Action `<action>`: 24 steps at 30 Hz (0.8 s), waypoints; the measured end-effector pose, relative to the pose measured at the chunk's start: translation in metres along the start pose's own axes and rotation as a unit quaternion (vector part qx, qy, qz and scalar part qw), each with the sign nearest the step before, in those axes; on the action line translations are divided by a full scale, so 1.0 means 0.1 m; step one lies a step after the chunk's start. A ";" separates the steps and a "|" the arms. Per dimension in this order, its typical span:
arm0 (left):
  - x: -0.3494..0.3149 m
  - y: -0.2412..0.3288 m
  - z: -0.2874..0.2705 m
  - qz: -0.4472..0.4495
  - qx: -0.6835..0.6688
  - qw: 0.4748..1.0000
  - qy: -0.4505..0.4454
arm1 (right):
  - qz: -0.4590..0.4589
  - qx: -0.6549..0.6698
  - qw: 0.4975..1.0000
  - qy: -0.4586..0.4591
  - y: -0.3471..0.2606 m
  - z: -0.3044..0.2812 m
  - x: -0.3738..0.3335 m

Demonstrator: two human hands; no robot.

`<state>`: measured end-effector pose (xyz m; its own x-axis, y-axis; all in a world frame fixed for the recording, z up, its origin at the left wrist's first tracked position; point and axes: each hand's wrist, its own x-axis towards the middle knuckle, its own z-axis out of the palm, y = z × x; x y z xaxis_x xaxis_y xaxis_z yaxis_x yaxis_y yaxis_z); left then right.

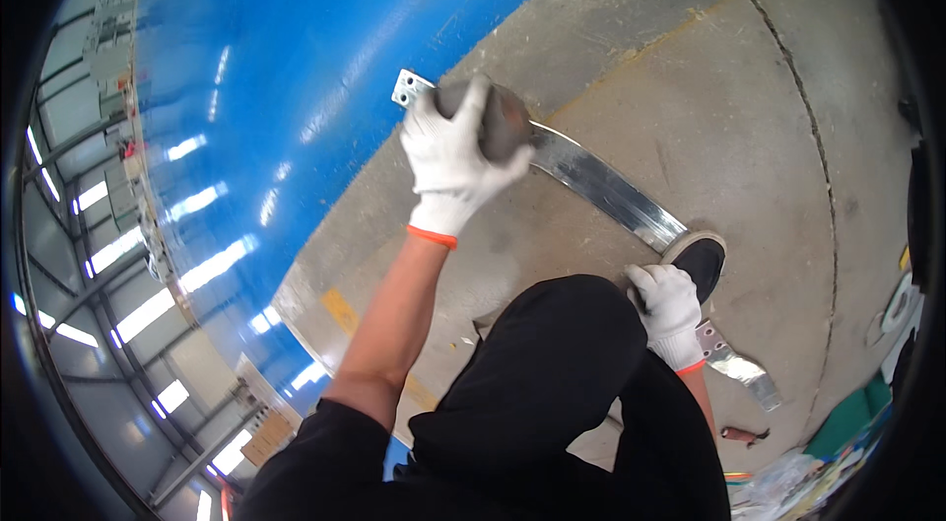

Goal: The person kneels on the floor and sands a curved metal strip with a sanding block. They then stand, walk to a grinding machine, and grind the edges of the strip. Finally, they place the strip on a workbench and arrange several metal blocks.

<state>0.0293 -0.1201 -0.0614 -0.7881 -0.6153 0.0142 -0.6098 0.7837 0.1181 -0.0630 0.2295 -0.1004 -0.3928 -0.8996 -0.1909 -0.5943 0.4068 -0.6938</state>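
My left hand [443, 161], in a white glove with an orange cuff, is wrapped round a dark, rounded, heavy-looking block [506, 123], slightly blurred. The block sits over a long, shiny metal strip [606, 188]. The strip's end with holes [408, 87] sticks out past my fingers, and its other end meets my dark shoe [702, 263]. Beside the shoe and my knee, my right hand [672, 312] is curled closed in a matching glove. Something dark shows at its fingers, too hidden to name.
A shorter bent metal piece with holes [734, 363] lies behind my right hand. Near it is a small reddish-brown tool-like object [741, 435]. Green and clear plastic material [852, 417] is heaped at lower right. Blue floor [325, 38] borders grey concrete, which has a crack.
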 end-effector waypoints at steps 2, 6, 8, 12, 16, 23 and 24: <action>0.03 0.04 0.16 -0.002 0.021 0.999 -0.040 | 0.013 -0.007 1.000 -0.006 -0.02 0.03 -0.04; 0.05 0.12 0.14 -0.054 0.024 0.997 -0.058 | 0.023 -0.009 1.000 0.016 -0.03 -0.02 -0.03; 0.13 0.19 0.06 -0.069 0.024 0.988 -0.135 | 0.023 -0.014 0.999 0.031 -0.05 -0.04 -0.08; 0.46 0.35 -0.31 -0.094 0.012 0.961 -0.259 | 0.040 -0.033 0.998 0.019 -0.06 -0.05 -0.06; 0.17 0.12 -0.28 -0.100 -0.033 0.971 -0.213 | 0.030 -0.034 0.998 0.041 -0.05 0.02 -0.11; -0.39 -0.63 -1.24 -0.238 -0.377 0.883 -0.143 | 0.038 -0.008 0.998 0.051 -0.07 0.01 -0.11; -0.37 -0.68 -1.57 -0.221 -0.365 0.895 -0.128 | 0.036 -0.010 0.998 0.058 -0.04 0.03 -0.11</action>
<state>0.1132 -0.1639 0.0858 -0.5340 -0.7390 -0.4108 -0.7228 0.1469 0.6753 -0.0544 0.2375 -0.0973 -0.5131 -0.8438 -0.1571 -0.5747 0.4737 -0.6674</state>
